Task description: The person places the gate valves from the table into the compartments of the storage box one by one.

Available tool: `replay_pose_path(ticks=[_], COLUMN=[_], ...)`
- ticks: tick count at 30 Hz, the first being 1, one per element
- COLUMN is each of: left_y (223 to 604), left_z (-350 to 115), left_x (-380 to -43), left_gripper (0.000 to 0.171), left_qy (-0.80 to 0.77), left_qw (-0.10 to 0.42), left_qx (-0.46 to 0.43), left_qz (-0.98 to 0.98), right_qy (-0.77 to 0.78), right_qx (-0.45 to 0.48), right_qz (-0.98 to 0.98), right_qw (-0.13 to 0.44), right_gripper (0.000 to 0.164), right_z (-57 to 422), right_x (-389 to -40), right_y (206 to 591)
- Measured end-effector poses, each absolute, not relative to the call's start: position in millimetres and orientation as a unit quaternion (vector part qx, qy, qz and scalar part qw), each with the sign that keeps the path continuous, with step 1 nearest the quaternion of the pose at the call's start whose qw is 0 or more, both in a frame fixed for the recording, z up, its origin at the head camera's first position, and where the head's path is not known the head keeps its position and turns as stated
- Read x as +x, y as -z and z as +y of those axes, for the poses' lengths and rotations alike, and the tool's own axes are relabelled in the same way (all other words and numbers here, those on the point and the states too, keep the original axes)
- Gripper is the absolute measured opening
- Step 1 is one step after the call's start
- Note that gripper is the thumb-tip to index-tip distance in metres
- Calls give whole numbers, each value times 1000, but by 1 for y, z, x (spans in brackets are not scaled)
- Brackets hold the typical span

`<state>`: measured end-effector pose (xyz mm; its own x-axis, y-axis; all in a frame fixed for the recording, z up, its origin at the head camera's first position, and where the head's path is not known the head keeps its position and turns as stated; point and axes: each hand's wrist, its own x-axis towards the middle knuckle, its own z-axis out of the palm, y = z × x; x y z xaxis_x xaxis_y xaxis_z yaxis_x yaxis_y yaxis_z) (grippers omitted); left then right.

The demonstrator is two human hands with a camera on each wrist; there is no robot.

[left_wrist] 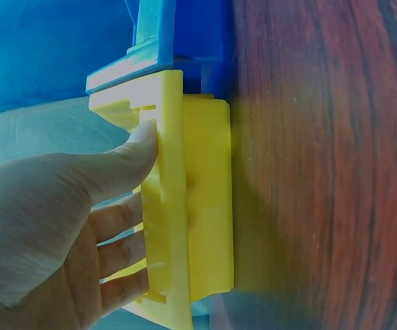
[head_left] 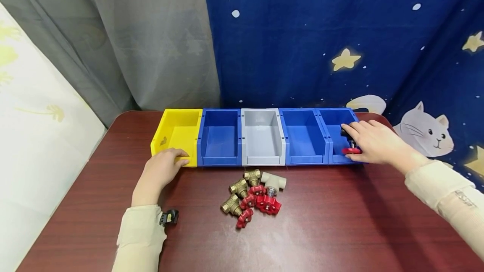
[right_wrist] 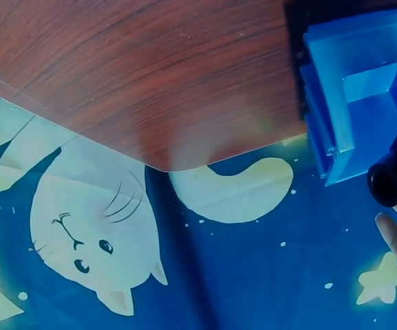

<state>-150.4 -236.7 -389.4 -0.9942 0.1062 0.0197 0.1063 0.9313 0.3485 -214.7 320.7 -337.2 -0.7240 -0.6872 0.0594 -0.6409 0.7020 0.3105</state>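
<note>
My left hand grips the front lip of the yellow bin; in the left wrist view the thumb lies on the lip and the fingers reach behind it. Over the rightmost blue bin, my right hand holds a valve with a black body and a red handwheel. Most of that grip lies outside the right wrist view. Between the hands, on the table, lie several brass valves with red handwheels and a pale plastic tee valve.
Two other blue bins and a grey bin stand side by side between the yellow and rightmost bins. The row sits on a reddish wooden table. Grey and dark blue curtains hang behind it.
</note>
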Motion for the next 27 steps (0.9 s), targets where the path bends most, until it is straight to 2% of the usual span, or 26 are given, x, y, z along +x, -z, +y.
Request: replay_pose_path(ticks=[22,27], left_y=[395,396], left_z=[-238,-238], left_x=[-152,-152], left_gripper=[24,22], left_qy=[175,170], left_qw=[11,29], left_qx=[-47,-59], left_qz=[-983,-983], right_qy=[97,104], right_qx=[345,346], right_qz=[-933,-932], right_qw=[34,22], right_gripper=[81,82], right_z=[318,313], right_x=[-251,-257], right_y=[358,363])
